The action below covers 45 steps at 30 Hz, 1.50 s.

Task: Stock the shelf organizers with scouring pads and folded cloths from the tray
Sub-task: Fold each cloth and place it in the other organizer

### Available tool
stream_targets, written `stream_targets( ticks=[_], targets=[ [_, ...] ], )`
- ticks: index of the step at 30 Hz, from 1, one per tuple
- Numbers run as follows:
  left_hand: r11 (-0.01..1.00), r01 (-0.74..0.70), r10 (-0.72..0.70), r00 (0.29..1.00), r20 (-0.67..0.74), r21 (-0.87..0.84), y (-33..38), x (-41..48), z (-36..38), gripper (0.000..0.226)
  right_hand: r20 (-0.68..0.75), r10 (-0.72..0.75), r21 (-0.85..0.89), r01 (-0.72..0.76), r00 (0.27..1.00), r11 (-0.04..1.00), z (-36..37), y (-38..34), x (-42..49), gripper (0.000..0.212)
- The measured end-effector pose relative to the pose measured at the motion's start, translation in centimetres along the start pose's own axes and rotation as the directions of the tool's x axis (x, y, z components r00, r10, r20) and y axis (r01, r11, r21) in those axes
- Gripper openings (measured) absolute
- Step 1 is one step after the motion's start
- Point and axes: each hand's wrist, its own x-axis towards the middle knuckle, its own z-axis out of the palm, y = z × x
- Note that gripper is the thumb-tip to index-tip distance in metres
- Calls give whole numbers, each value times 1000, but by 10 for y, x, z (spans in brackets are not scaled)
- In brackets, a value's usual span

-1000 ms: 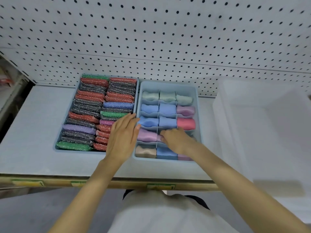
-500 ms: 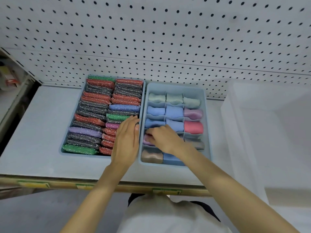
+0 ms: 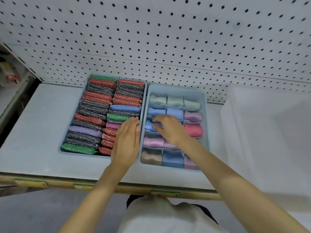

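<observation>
Spanning the view, the shelf carries the tray at right and two organizers side by side. The left organizer is packed with pads. The right organizer is divided into cells, with a folded cloth in each cell that shows. The pads look light, springy and rough, easy to pinch by an edge. The cloths look soft and limp, best taken across the fold so they stay folded. The left grip lies flat and released on the near pads. The right grip curls thumb and fingers around a blue cloth in the middle row's left cell.
</observation>
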Motion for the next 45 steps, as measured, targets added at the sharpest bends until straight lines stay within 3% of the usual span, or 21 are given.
stream_targets(
  ticks=[2,5,11,14,18,21,23,25,32,35,37,39,41,45],
  targets=[
    [1000,-1,1,1000,-1,6,1,0,0,53,58,1,-104,5,998,995,6,-1,7,30],
    [1000,-3,3,1000,-11,15,1,0,0,52,37,8,-206,-1,999,979,14,-1,11,27],
    [999,11,-12,1000,6,50,0,1,1,54,14,14,-205,-11,1000,979,18,0,8,26],
    [998,4,-4,1000,1,57,-1,0,2,52,19,17,-91,-16,1000,996,11,0,6,24],
    [983,-31,27,999,27,181,3,1,1,53,-224,144,108,-122,964,987,-18,19,14,17],
    [922,-131,87,987,134,363,5,1,1,52,-83,203,-48,-207,976,977,-31,41,22,19],
    [884,-157,78,978,192,439,6,2,2,52,32,204,-223,-191,979,956,-29,51,22,23],
    [861,-160,64,976,209,483,6,3,3,52,79,191,-279,-162,979,947,-25,57,21,26],
    [837,-169,62,974,218,520,9,2,3,51,246,222,-203,-174,944,964,-42,59,32,25],
    [842,-167,60,974,219,513,9,2,3,52,25,212,-70,-210,977,975,-55,56,38,19],
    [845,-165,59,974,219,508,9,3,2,52,-76,158,28,-156,985,987,-60,49,47,20],
    [849,-159,49,973,224,505,9,4,2,53,-30,70,83,-67,997,994,-58,40,59,24],
    [851,-149,36,973,228,504,9,4,2,56,72,32,21,-34,997,999,-50,35,73,25],
    [846,-134,20,975,220,515,9,6,3,51,238,93,-166,-54,967,985,-29,32,96,29]
  ],
)
